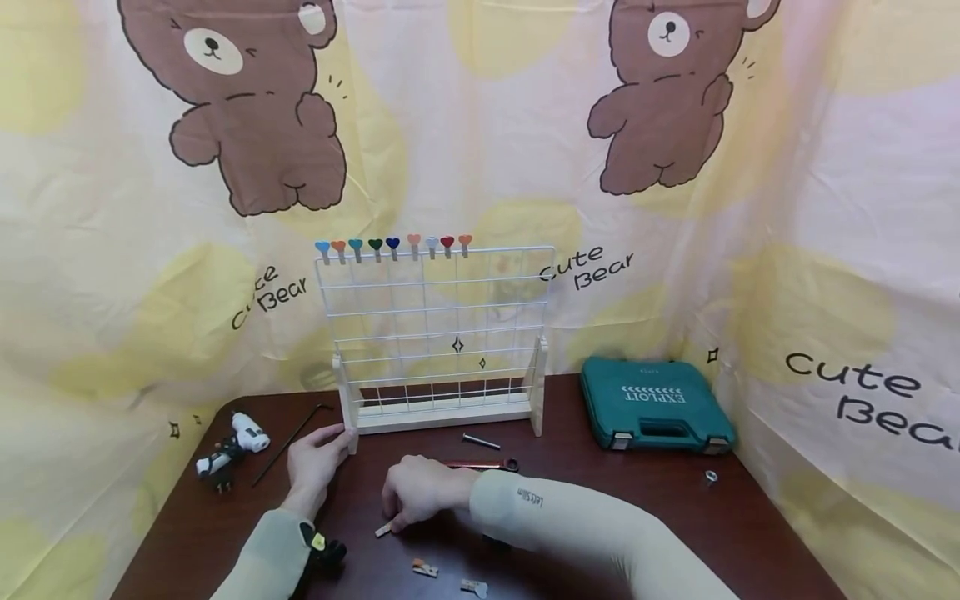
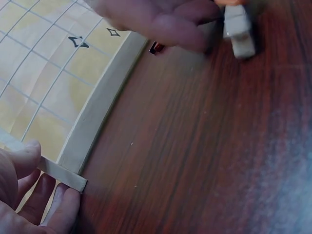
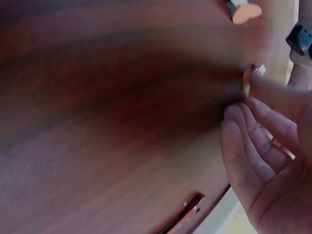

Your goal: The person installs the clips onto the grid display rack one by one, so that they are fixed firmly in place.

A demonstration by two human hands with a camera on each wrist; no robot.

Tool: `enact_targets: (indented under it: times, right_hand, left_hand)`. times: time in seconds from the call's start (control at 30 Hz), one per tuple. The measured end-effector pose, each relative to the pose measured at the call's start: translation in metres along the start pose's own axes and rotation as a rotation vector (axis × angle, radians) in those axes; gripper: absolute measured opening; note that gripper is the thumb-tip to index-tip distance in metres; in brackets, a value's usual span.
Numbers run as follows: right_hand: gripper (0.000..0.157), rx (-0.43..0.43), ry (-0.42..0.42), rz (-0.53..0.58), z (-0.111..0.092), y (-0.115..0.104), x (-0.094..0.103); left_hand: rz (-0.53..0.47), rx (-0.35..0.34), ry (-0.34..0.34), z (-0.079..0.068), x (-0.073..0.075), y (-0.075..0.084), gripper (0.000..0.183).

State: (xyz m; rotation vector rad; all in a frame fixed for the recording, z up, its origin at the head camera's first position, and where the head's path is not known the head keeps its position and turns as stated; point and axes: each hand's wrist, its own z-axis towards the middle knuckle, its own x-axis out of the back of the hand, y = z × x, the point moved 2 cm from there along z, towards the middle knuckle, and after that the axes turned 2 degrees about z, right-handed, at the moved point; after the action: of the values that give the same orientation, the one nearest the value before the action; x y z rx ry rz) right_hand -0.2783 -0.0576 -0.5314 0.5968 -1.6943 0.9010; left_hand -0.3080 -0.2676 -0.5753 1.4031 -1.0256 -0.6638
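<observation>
My left hand [image 1: 311,462] grips the left wooden foot [image 2: 63,174] of a stand holding a white wire grid [image 1: 442,312]. Over the table, my right hand [image 1: 423,492] pinches a small wooden clothespin [image 1: 384,529] with an orange end [image 3: 246,82]; the fingers hide part of it. Two more clothespins lie nearer the front edge, one with an orange heart [image 1: 424,568] and one with a pale heart [image 1: 474,588]. Along the grid's top wire, several clothespins [image 1: 376,247] with coloured hearts are clipped from the left corner to past the middle.
A green tool case [image 1: 656,404] lies at the back right, with a metal nut or socket [image 1: 710,477] in front. A bolt [image 1: 482,442] and red wrench [image 1: 510,464] lie before the stand. At left are a white glue gun [image 1: 250,432] and a thin black rod [image 1: 288,446].
</observation>
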Motion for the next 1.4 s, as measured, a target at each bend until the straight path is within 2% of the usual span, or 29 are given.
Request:
enact_targets:
  times: [0.13, 0.23, 0.33, 0.47, 0.53, 0.63, 0.83, 0.97, 1.07, 1.2, 1.3, 1.4]
  right_hand:
    - [0.018, 0.047, 0.017, -0.011, 0.000, -0.002, -0.004]
    - [0.017, 0.081, 0.033, 0.051, -0.004, 0.002, -0.001]
    - [0.015, 0.116, 0.059, 0.137, -0.012, 0.007, 0.014]
    - [0.013, 0.184, 0.105, 0.202, -0.028, 0.017, 0.060]
    - [0.010, 0.211, 0.137, 0.221, -0.036, 0.024, 0.092]
    - [0.006, 0.206, 0.192, 0.261, -0.050, 0.037, 0.146]
    - [0.008, 0.098, 0.360, 0.323, -0.085, 0.061, 0.252]
    - [0.012, -0.008, 0.519, 0.320, -0.105, 0.071, 0.306]
    - [0.012, -0.063, 0.655, 0.286, -0.110, 0.079, 0.332]
    - [0.013, -0.083, 0.817, 0.195, -0.109, 0.091, 0.352]
    - [0.015, -0.084, 0.857, 0.132, -0.106, 0.097, 0.357]
    - [0.014, -0.096, 0.842, 0.087, -0.104, 0.098, 0.360]
  left_hand:
    - [-0.015, -0.011, 0.005, -0.001, -0.001, -0.001, 0.044]
    - [-0.033, -0.012, 0.006, -0.002, -0.001, 0.000, 0.045]
    - [-0.015, -0.006, 0.000, -0.003, -0.001, 0.001, 0.046]
    - [0.002, 0.001, -0.011, -0.002, 0.002, 0.002, 0.048]
    - [-0.001, 0.009, -0.013, -0.002, 0.003, 0.002, 0.048]
    - [-0.013, 0.014, -0.013, -0.001, 0.004, 0.002, 0.047]
    - [-0.005, 0.007, -0.013, -0.001, 0.003, 0.001, 0.047]
    - [-0.008, 0.010, -0.010, -0.001, 0.003, 0.002, 0.046]
    - [-0.026, 0.007, -0.003, -0.001, 0.004, 0.002, 0.046]
    - [-0.018, 0.006, -0.009, 0.000, 0.003, 0.001, 0.047]
    - [0.005, 0.009, -0.015, 0.000, 0.001, 0.000, 0.048]
    - [0.018, 0.010, -0.013, 0.000, 0.001, 0.000, 0.048]
